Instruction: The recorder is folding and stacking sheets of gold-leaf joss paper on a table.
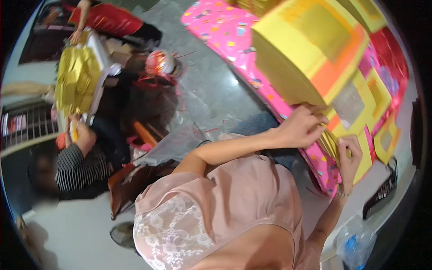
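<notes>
The yellow paper (331, 143) is held between the hands near the long edge of the pink table cover (220, 27), just beside a tall yellow stack (279, 72) with an orange band. By the left hand (304, 127), the fingers are curled close together against the paper's near end; whether a sheet is truly pinched there cannot be told. By the right hand (350, 154), the paper's other side is gripped between bent fingers and thumb, with almost no gap left.

The edges seem to be worked by touch, so a light, even pinch would be best used; thin paper (as this appears to be) is easily creased by a hard squeeze. The layers should be lined up along one edge before any pressure is applied, and the paper should be steadied by one hand while the other is moved. The left wrist should be held away from the tall stack, since its lower corner lies close above the knuckles and could be knocked. Loose sheets (380, 92) farther over on the cover are best left undisturbed, and the bracelet (344, 194) should be prevented from catching on a paper edge.
</notes>
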`<state>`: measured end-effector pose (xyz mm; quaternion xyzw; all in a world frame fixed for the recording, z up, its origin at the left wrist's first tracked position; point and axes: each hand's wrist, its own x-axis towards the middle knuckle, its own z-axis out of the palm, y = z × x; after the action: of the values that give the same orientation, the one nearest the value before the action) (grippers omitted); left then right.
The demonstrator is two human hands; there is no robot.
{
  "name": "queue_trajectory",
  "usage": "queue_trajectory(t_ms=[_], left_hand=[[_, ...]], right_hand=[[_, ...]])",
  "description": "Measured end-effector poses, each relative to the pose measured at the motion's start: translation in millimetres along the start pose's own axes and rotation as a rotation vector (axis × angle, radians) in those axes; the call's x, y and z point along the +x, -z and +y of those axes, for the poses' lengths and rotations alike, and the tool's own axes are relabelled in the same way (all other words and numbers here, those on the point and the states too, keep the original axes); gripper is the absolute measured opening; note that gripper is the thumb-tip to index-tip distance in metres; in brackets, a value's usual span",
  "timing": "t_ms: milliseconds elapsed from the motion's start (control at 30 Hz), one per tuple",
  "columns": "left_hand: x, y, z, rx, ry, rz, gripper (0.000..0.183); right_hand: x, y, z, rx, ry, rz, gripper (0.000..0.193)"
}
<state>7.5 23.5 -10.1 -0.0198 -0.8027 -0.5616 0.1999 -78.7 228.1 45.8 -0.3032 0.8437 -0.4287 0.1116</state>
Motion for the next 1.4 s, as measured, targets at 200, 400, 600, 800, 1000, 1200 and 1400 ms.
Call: queue_trajectory(t_ms=[200, 400, 600, 800, 1000, 1200, 1400], left_hand=[[7.3, 15.1, 5.1, 0.099, 0.004, -0.008, 0.020], [9.9, 9.5, 4.8, 0.183, -0.059, -0.012, 0.020], [7.9, 9.8, 4.7, 0.181, -0.067, -0.015, 0.020], [11.7, 9.2, 6.2, 0.175, -0.049, 0.002, 0.019], [11.8, 6.9, 13.7, 0.249, -0.116, -0.010, 0.030], [-2.6, -1.3, 24.0, 0.401, -0.375, 0.033, 0.063], [26.2, -7.5, 31.0, 0.429, -0.448, -0.155, 0.072]], right_hand=[[12.0, -4.1, -4.2, 0.050, 0.016, 0.003, 0.010], [4.4, -2.2, -1.2, 0.155, -0.095, 0.009, 0.011], [1.8, -4.4, 4.3, 0.216, -0.035, 0.018, 0.015], [6.8, -4.7, 4.1, 0.232, -0.086, -0.012, 0.014], [2.5, -3.7, 6.7, 0.208, -0.049, 0.006, 0.015], [5.2, 5.3, 5.3, 0.221, -0.036, 0.061, 0.019], [39.7, 35.6, 8.3, 0.235, -0.012, 0.153, 0.027]])
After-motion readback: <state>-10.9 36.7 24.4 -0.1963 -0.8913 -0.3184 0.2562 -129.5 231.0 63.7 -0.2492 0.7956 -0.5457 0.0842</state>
